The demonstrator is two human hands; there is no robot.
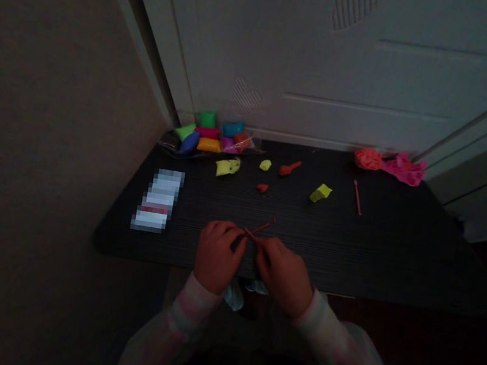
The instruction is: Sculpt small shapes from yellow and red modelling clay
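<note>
Near the front edge of the dark table, my left hand (219, 254) and my right hand (285, 275) are close together. Both have their fingers closed at the ends of a thin red strip (250, 234) that looks like modelling clay. Just beyond it lies a second thin red strip (261, 228), partly overlapped by the held one. A tiny red bit (274, 219) is a little farther off. Small lumps sit beyond my hands: a red lump (261, 188), a yellow lump (265, 165) and a red piece with a tail (289, 168).
A clear bag of coloured packets (209, 144) lies at the back left, with an opened yellow packet (227, 167) before it. A blurred pale rectangle (158, 200) is at left. Rightward are a yellow block (320, 193), a pink stick (357, 197) and crumpled pink material (405, 169).
</note>
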